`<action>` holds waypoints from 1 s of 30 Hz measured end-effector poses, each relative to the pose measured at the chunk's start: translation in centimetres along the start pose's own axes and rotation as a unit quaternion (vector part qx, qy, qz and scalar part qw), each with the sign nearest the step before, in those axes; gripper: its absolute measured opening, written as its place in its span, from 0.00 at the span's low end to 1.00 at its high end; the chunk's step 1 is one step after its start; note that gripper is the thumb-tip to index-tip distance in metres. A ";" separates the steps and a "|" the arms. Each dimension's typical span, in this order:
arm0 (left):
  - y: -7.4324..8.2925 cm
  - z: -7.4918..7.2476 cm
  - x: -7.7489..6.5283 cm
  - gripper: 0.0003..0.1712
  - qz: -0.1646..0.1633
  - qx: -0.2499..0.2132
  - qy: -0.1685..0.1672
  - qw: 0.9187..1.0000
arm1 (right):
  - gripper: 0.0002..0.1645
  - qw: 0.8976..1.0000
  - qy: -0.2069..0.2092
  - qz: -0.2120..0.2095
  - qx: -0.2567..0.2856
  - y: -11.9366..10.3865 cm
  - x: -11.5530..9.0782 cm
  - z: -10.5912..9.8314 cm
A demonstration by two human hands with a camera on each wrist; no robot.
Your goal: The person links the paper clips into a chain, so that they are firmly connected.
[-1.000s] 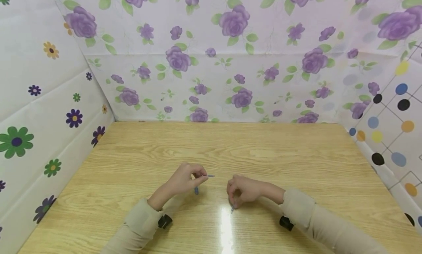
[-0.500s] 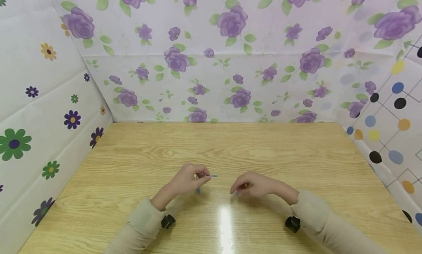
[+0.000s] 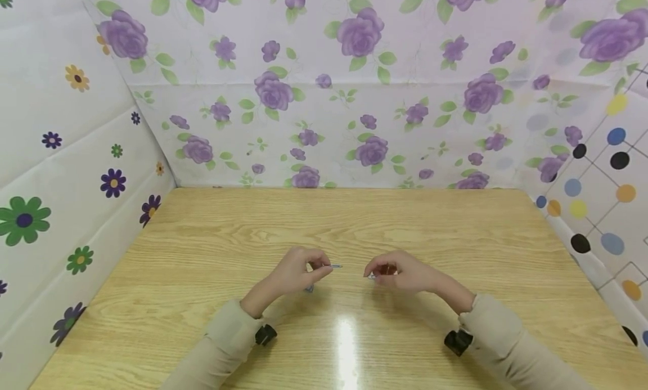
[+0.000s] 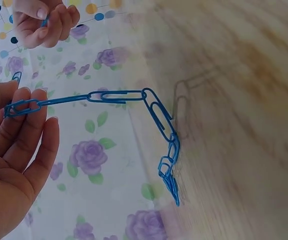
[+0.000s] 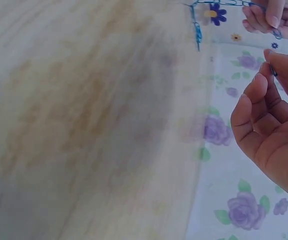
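Observation:
Between thumb and fingertips, my left hand [image 3: 301, 272] pinches the end of a chain of linked blue paper clips [image 4: 64, 100]. In the left wrist view the chain runs out from the fingers, bends and hangs to the tabletop, its last clips bunched there. One clip tip [image 3: 337, 266] sticks out past the left fingertips toward the right hand. My right hand [image 3: 405, 273] pinches a single blue paper clip [image 5: 273, 71] between thumb and index finger, mostly covered by them. Both hands hover over the table facing each other, a small gap between the two clips.
The wooden table [image 3: 243, 221] reaches back to a white cloth wall [image 3: 324, 131] with purple roses. Patterned cloth panels stand at left and right. Black camera mounts [image 3: 458, 342] sit under both wrists. Light glares off the table's front middle.
My right hand has risen from low over the table and moved away from me, bringing its paper clip level with the left hand's. The left hand has shifted slightly right with the chain.

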State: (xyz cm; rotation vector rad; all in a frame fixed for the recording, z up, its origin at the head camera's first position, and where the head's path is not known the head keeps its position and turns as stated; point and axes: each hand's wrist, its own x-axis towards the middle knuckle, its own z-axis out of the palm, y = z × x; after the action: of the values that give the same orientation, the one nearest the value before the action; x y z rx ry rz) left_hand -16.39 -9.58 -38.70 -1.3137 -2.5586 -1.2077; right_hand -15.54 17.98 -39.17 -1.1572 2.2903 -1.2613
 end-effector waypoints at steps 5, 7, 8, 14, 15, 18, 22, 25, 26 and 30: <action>0.0 0.1 0.4 0.04 0.013 0.002 0.000 1.000 | 0.08 1.000 0.025 0.002 -0.003 -0.4 0.1 -0.7; 0.1 0.1 0.6 0.04 0.021 0.002 0.002 1.000 | 0.06 0.999 0.044 0.012 0.004 -0.6 0.2 -0.9; 0.1 0.1 0.7 0.04 0.021 0.001 0.003 1.000 | 0.06 0.998 0.054 0.020 0.014 -0.8 0.3 -1.1; 0.0 0.3 1.0 0.04 0.032 0.005 0.016 0.999 | 0.08 0.981 0.135 0.096 0.103 -1.7 1.3 -1.4; 0.0 0.3 1.1 0.04 0.037 0.006 0.020 0.999 | 0.09 0.976 0.149 0.105 0.115 -1.8 1.6 -1.4; 0.1 0.4 1.3 0.04 0.046 0.005 0.037 0.998 | 0.11 0.964 0.187 0.121 0.147 -2.1 2.3 -1.3; 0.4 0.6 1.8 0.05 0.046 0.003 0.070 0.996 | 0.13 0.946 0.223 0.133 0.196 -2.4 3.0 -1.1; 0.6 0.9 2.2 0.05 0.042 0.010 0.097 0.994 | 0.14 0.933 0.237 0.140 0.230 -2.7 3.5 -1.0; 0.7 1.0 2.3 0.05 0.042 0.013 0.105 0.993 | 0.14 0.930 0.240 0.143 0.241 -2.8 3.6 -0.9; 0.8 1.4 2.6 0.05 0.041 0.028 0.130 0.990 | 0.12 0.913 0.249 0.153 0.284 -3.2 4.0 -0.5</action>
State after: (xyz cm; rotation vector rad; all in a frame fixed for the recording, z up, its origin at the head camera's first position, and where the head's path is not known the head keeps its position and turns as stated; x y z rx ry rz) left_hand -17.08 -6.65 -38.23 -1.1513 -2.3182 -1.1935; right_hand -16.73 14.29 -35.83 -0.2816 2.0451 -2.0621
